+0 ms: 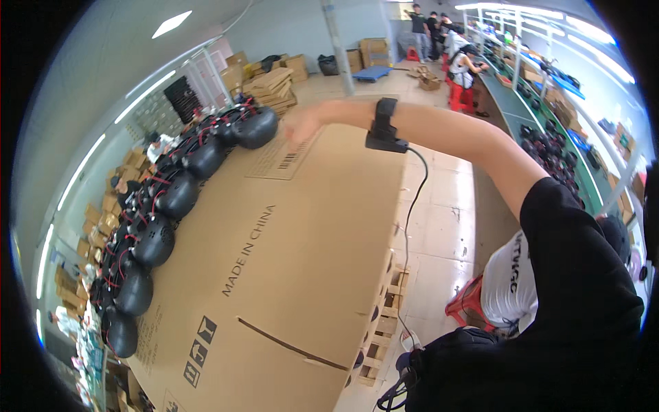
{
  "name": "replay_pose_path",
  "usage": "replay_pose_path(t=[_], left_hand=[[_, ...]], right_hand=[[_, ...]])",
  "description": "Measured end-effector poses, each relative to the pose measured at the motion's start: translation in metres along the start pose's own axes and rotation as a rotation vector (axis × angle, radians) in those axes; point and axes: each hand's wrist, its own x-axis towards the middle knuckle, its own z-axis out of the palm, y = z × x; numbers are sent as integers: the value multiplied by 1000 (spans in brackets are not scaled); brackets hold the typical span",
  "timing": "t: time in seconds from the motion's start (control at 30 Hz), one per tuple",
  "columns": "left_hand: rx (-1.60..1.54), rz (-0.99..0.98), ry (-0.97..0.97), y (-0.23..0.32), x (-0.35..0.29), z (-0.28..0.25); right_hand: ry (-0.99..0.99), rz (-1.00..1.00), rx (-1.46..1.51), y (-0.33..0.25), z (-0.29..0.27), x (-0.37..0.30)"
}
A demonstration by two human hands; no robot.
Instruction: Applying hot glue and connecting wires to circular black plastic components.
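My right arm stretches across the far part of a large cardboard box [322, 226], with a black strap and a small cabled device at the wrist. My right hand [302, 127], smeared by motion, is over the box's far end, beside the farthest black rounded shell [255, 128]. Whether it touches that shell I cannot tell, and its fingers are too blurred to read. Several more black shells [154, 240] with red wires form a row along the box's left edge. My left hand is out of view.
Under the box is a wooden pallet [377, 336]. A person in a white shirt [508, 288] sits close on my right, on a red stool [467, 305]. A long green workbench [504, 103] with black parts runs along the right. Stacked cartons [271, 86] stand at the back.
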Motion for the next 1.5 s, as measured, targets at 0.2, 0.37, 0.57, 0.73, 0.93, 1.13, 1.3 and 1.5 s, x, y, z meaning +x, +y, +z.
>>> replay_pose_path(t=[0.2,0.37,0.57,0.73,0.93,1.13,1.3,1.5], left_hand=[[-66,108,23,-2,-5,-8],[-68,136,-85,-11,-14,-27],[-146,426,-377,-34,24,-62],[-236,609,-610,0,58,-53],[-661,934,-649,22,67,3],[-921,1029,-788,-3,32,21],[-1030,961,-808,-45,23,-3],[-1099,819,-766,-80,11,-35]], right_hand=[[243,-228,-179,-77,110,-217],[724,-52,354,-114,300,-357],[76,699,806,-167,618,-512],[133,1613,1290,-333,809,-680],[443,2119,1526,-573,828,-727],[402,1878,1832,-760,875,-613],[705,1912,1546,-862,874,-561],[616,2492,1326,-925,872,-565]])
